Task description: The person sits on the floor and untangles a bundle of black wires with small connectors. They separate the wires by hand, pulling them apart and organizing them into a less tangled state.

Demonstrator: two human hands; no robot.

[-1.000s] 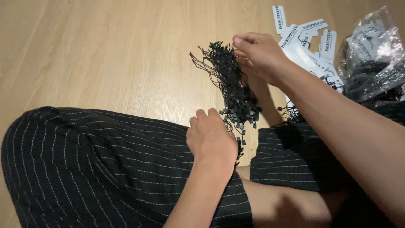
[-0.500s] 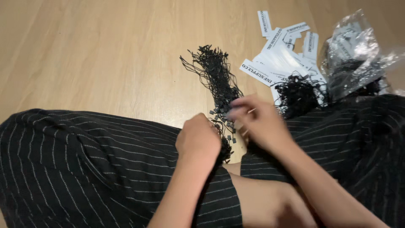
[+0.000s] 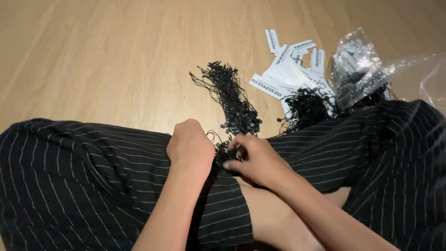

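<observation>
Fingers of the right hand (image 3: 260, 160) are curled inward and pinched together on the near end of the bundle of thin black string loops with small square black plastic clasps (image 3: 232, 104), gripping a few strands where they reach the lap. Beside it, the left hand (image 3: 190, 148) is closed into a loose fist with its knuckles up, pressed against the same near end of the bundle; whether it actually grips any strands cannot be told, since its fingertips are hidden. That bundle stretches away from the hands across the light wooden plank floor (image 3: 102, 60), a tangled dark sheaf of fine cords dotted with tiny blocky clasps, loose loops straying from its far end. Both hands rest between legs in black trousers with thin white pinstripes (image 3: 83, 176). Further right lies a scattered pile of narrow white paper tags (image 3: 288, 74), a second black string tangle (image 3: 306, 107) touching it, and a crumpled clear plastic bag (image 3: 362, 65).
</observation>
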